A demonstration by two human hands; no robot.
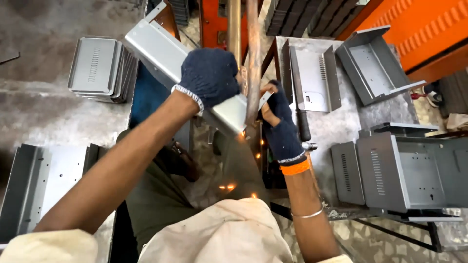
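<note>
- Left hand [209, 75]: dark knit glove, fingers clamped over the upper face of a bent grey sheet-metal panel [168, 56], near its lower end.
- Right hand [282, 127]: dark fingerless glove, orange band at the wrist; fingers pinched on the panel's lower edge, just beside the vertical copper rods [252, 58].
- Sheet-metal panel: held tilted, upper end toward the far left, lower end at the rods; orange sparks [229, 186] fall below the contact point.
- Desk [336, 122]: grey metal top to the right, carrying open sheet-metal housings [373, 65], a flat vented panel and a dark-handled tool [303, 125].
- Floor, left: a stack of vented trays [95, 68]; a larger folded panel [44, 187] nearer.
- Handling note, as a judgement: keep the panel steady and square at the rods, both grips firm, bare fingertips well back from the sparking point.
</note>
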